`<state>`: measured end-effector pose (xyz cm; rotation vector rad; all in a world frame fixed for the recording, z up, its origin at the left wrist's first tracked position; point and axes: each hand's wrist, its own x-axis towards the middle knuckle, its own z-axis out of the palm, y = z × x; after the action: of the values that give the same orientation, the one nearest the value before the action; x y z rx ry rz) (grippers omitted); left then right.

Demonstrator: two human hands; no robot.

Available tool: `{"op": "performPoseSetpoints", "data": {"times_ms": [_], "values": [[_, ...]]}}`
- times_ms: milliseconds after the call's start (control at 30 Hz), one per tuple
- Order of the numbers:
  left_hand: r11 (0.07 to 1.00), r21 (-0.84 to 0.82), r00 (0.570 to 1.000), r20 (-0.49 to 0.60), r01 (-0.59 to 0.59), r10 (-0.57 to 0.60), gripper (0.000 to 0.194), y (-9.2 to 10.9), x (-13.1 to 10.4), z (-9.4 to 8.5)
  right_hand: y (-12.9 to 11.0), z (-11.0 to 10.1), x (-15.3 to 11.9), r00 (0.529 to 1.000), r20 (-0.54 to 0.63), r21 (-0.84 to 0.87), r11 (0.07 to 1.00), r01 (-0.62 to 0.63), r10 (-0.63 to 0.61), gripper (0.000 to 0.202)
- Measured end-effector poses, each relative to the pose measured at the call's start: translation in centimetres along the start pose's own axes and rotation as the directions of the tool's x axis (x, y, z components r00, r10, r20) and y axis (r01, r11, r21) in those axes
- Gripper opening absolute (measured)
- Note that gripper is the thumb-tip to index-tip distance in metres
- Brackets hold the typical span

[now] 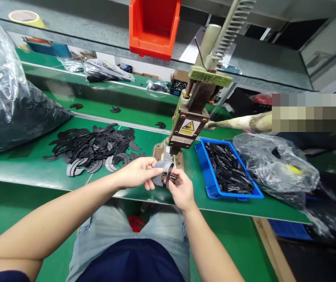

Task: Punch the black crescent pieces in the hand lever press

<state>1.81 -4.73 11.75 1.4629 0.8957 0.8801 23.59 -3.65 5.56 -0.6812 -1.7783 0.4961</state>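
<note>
In the head view, my left hand pinches a curved grey part just in front of the base of a hand press. My right hand is closed on a thin, dark curved part, close beside the grey one. Whether the two parts touch is hard to tell. A heap of dark curved parts lies on the green table to the left. Right of the press stands a blue tray full of small black parts.
A large plastic bag of dark parts stands at the left. Another clear bag lies right of the tray. An orange bin hangs over the table's back. The press lever sticks out rightward. Several loose parts lie on the green strip behind.
</note>
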Motion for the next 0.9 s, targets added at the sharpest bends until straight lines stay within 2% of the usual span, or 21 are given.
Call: {"op": "performPoseSetpoints", "data": {"times_ms": [67,200,333,433,500,533,600,667,700,767,900], "values": [[1.000,0.024,1.000,0.013,-0.012,0.011,0.052,0.2,-0.2,0.8,-0.1,1.0,-0.4,0.999,-0.034,0.006,0.999,-0.037,0.037,0.014],[0.999,0.017,0.997,0.068,0.031,-0.032,0.052,0.3,-0.1,1.2,-0.2,1.7,-1.1,0.993,-0.081,0.012,0.996,-0.088,0.088,0.013],[0.995,0.014,0.981,0.166,0.097,-0.098,0.055,0.3,0.6,0.6,-0.4,1.0,-1.3,0.995,-0.051,-0.024,0.996,-0.091,0.090,0.013],[0.993,0.097,0.991,0.105,0.069,-0.079,0.054,0.2,0.9,0.1,-0.7,-0.4,-1.0,0.998,-0.011,-0.091,0.994,-0.063,0.062,0.014],[0.982,0.188,1.000,0.005,0.012,-0.014,0.049,0.1,0.8,0.1,-0.9,-1.3,-0.8,1.000,0.012,-0.143,0.989,-0.020,0.022,0.013],[0.966,0.256,0.996,-0.068,-0.040,0.059,0.046,0.1,0.6,0.2,-1.0,-1.6,-0.8,1.000,0.024,-0.168,0.986,0.007,-0.003,0.012],[0.885,0.437,0.950,-0.172,-0.163,0.260,0.037,0.1,0.1,0.6,-1.1,-2.0,-0.7,0.998,0.044,-0.208,0.976,0.062,-0.054,0.010],[0.761,0.595,0.898,-0.143,-0.257,0.415,0.030,0.2,-0.2,1.1,-1.2,-2.2,-0.8,0.993,0.064,-0.236,0.965,0.112,-0.099,0.010],[0.720,0.633,0.893,-0.099,-0.283,0.438,0.030,0.2,-0.3,1.4,-1.2,-2.2,-0.8,0.990,0.075,-0.245,0.960,0.136,-0.121,0.010],[0.713,0.635,0.910,-0.037,-0.298,0.413,0.036,0.1,-0.3,1.9,-1.4,-2.2,-0.9,0.982,0.095,-0.255,0.950,0.182,-0.163,0.011],[0.825,0.506,0.945,-0.053,-0.253,0.322,0.043,-0.5,0.1,2.7,-2.0,-2.9,-1.2,0.965,0.131,-0.256,0.932,0.256,-0.229,0.016]]}}
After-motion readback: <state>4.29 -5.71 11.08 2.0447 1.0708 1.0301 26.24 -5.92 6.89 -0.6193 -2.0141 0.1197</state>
